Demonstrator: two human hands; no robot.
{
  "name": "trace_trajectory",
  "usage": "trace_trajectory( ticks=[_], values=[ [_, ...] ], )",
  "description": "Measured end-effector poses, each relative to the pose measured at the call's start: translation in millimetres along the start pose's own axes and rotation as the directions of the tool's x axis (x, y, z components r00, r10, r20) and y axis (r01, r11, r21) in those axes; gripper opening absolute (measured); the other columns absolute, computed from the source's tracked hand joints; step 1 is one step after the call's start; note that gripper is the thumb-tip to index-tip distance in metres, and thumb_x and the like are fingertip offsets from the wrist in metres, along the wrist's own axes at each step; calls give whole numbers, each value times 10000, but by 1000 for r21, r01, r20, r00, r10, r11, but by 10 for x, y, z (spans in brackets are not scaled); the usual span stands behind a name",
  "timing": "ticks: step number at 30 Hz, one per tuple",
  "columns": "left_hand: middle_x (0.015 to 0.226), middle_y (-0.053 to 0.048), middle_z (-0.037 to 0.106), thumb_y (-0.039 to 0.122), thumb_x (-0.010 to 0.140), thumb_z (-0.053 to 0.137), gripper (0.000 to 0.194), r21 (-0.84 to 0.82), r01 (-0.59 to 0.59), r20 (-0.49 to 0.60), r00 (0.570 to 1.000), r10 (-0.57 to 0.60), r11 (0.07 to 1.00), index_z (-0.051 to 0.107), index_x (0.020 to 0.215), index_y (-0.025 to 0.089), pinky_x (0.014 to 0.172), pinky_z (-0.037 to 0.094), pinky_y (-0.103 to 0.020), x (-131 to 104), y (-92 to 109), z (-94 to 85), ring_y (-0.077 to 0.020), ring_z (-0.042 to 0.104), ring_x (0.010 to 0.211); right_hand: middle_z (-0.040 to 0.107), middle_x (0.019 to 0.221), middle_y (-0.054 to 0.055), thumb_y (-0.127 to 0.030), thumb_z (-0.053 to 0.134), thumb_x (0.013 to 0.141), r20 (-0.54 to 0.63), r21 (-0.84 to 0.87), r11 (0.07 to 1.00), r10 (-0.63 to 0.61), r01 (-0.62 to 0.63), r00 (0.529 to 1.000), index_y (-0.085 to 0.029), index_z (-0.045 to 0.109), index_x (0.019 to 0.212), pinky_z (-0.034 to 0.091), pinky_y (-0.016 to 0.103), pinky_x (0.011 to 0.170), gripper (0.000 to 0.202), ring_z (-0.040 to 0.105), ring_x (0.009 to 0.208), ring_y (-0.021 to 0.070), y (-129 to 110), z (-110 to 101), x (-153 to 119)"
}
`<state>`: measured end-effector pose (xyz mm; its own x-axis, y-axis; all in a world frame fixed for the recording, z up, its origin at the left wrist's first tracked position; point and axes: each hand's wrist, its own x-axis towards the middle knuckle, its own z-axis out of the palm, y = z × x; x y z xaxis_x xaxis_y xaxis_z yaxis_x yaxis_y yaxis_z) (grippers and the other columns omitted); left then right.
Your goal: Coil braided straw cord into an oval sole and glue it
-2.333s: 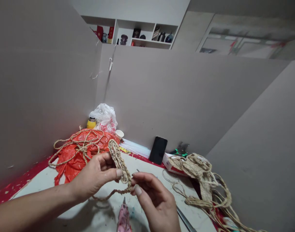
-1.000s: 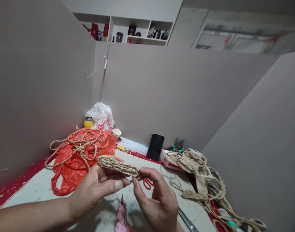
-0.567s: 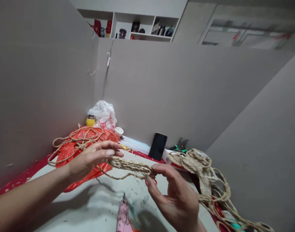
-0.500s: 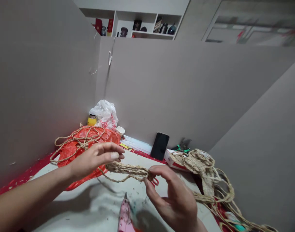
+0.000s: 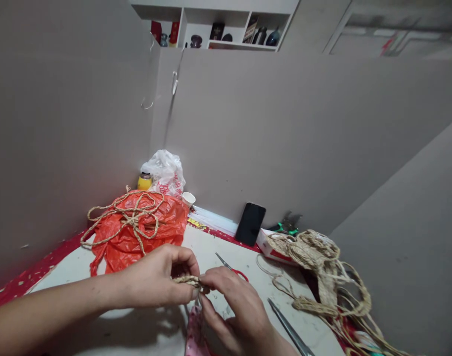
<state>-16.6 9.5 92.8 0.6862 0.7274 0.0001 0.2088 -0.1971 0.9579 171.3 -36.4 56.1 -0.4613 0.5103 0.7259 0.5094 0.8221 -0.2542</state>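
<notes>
Left hand [image 5: 161,279] and right hand [image 5: 244,311] pinch braided cord [image 5: 187,280] between them — likely light, pliable; best gripped near its ends.

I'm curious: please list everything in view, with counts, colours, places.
Braided piece: 1, tan, lower centre
Pink tool: 1, pink, bottom centre
Scissors: 1, red-handled, centre
Metal tool: 1, grey, right
Cord tangle: 1, tan, left
Red bag: 1, red, left
Jar: 1, yellow, back
White bag: 1, whitish, beside jar
Cup: 1, white, back
Strips: several, whitish, back
Phone: 1, black, back
Box: 1, white-red, right
Pliers: 1, green-handled, behind box
Rope heap: 1, tan, right
Shelf with ornaments: 1, white, top
Tabletop: 1, whitish, below
Left hand: 1, centre
Right hand: 1, centre
</notes>
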Motion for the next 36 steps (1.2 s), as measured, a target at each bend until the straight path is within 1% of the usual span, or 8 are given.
trace_trajectory(
  ticks=[6,10,15,19,23,28,33,36],
  values=[
    [633,58,468,163,644,597,115,-58,37,-48,998,-40,998,568,756,160,565,322,-224,26,-52,47,-101,389,615,629,875,63,-8,521,812,-29,25,1000,15,-14,999,-171,503,1067,491,281,682,303,589,783,164,-6,1,4],
    [620,57,464,194,654,605,93,-100,42,-63,997,-48,994,556,724,158,556,310,-227,34,-55,58,-97,373,600,610,877,43,-1,524,814,-39,71,996,63,-60,997,-181,496,1055,479,258,696,302,581,790,145,-5,11,-16],
    [612,61,462,203,657,609,102,-148,54,-46,997,-61,988,535,715,163,552,304,-229,33,-23,53,-94,375,589,586,821,3,-32,546,814,-50,110,981,165,-158,985,-212,497,985,467,238,659,254,568,729,126,-7,28,-11],
    [617,62,463,225,662,632,130,-167,63,-31,997,-69,984,534,720,162,550,302,-225,32,-10,52,-92,377,590,573,765,-24,-46,553,803,-88,118,977,186,-175,979,-229,492,935,460,220,621,233,559,674,113,-20,36,22],
    [602,60,475,249,681,644,144,-221,58,-41,997,-69,973,536,710,160,532,297,-211,33,-13,69,-82,384,566,567,741,-30,-50,562,785,-102,146,967,223,-207,969,-228,506,908,465,219,612,224,559,656,114,-35,29,16],
    [563,64,512,291,673,698,208,-288,72,-58,994,-92,955,536,710,167,463,288,-185,33,18,84,-62,390,490,635,819,5,-86,563,787,-73,266,923,308,-280,948,-210,565,1002,503,254,670,248,596,718,140,-40,34,-32],
    [489,88,492,339,677,687,239,-334,129,-76,984,-163,934,511,725,184,372,234,-171,37,42,97,-38,325,365,673,743,7,-108,559,843,-119,320,901,346,-294,931,-184,628,909,512,221,625,122,626,656,123,-40,78,-16],
    [522,68,531,334,661,698,246,-347,136,-81,981,-174,928,516,728,183,381,269,-178,40,21,92,-44,350,384,672,719,4,-114,575,842,-134,331,890,372,-312,918,-179,640,885,513,212,607,102,630,632,119,-45,94,1]
  ],
)
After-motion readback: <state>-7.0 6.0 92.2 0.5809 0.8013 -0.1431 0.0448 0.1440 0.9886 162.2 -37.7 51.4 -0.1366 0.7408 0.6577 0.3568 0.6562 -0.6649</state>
